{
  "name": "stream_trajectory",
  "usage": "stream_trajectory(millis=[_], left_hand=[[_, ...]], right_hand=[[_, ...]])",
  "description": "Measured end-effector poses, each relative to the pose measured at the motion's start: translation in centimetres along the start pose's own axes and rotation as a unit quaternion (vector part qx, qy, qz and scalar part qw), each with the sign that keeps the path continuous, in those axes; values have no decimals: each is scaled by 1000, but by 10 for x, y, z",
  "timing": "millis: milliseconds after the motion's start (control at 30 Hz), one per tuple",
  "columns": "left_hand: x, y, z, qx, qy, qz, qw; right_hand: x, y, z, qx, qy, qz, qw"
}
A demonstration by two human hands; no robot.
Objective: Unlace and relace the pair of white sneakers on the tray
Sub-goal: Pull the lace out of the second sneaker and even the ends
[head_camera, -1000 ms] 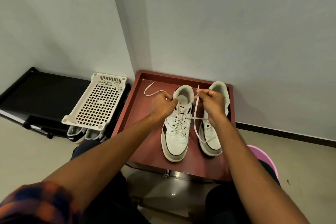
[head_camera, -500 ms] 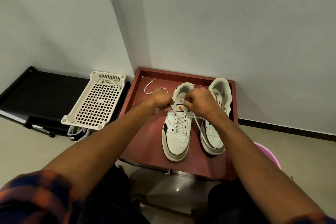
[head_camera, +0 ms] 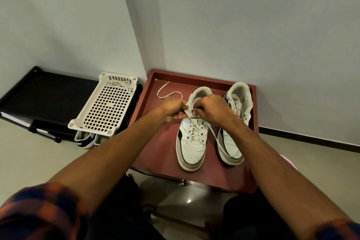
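Observation:
Two white sneakers stand side by side on a dark red tray (head_camera: 155,142), toes toward me. The left sneaker (head_camera: 191,148) has a white lace through its eyelets; the right sneaker (head_camera: 232,142) shows no lace in its eyelets. My left hand (head_camera: 172,110) and my right hand (head_camera: 211,111) meet at the top of the left sneaker's tongue, each pinching the white lace (head_camera: 165,94). One lace end trails in a loop on the tray behind my left hand. The other end runs down across the right sneaker's toe.
A white perforated plastic basket (head_camera: 106,107) with a loose lace in it lies left of the tray, over a pair of dark-trimmed shoes (head_camera: 83,141). A black shelf (head_camera: 48,93) sits further left. Walls close behind the tray; a pink object (head_camera: 288,161) shows at the right.
Both hands have come together at the left sneaker's tongue from being apart with the lace pulled taut. The lace end over the right sneaker has gone slack.

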State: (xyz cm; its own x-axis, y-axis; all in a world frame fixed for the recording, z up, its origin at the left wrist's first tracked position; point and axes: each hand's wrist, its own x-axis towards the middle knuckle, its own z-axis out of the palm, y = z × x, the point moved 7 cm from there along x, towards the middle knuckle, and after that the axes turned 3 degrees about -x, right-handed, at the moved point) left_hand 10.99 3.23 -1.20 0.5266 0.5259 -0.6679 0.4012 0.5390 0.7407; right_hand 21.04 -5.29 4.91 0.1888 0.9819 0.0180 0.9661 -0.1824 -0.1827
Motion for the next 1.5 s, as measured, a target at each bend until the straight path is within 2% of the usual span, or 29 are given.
stream_trajectory(millis=[667,767,933,1033,1167,1267,1400,1500], left_hand=[[-4,1,2,-7,1,26,1000],[-5,1,1,-5,-3,43,999],[-3,-10,-6,-20,-9,50,999],[-7,-16,-8,-24,1,86,996],[-13,-16,-6,24,21,149,988],[-14,-8,-8,114,43,183,975],[-16,17,-29,311,89,250,913],[-15,30,-59,356,119,265,888]], right_hand=[[3,-6,8,-31,-2,11,999],[8,-10,13,-2,-22,12,1000],[11,12,20,102,-61,82,989],[10,20,25,143,-75,104,981],[13,21,26,143,-105,105,979],[14,20,22,155,-111,108,976],[9,20,20,204,-85,127,967],[7,23,24,218,-77,132,964]])
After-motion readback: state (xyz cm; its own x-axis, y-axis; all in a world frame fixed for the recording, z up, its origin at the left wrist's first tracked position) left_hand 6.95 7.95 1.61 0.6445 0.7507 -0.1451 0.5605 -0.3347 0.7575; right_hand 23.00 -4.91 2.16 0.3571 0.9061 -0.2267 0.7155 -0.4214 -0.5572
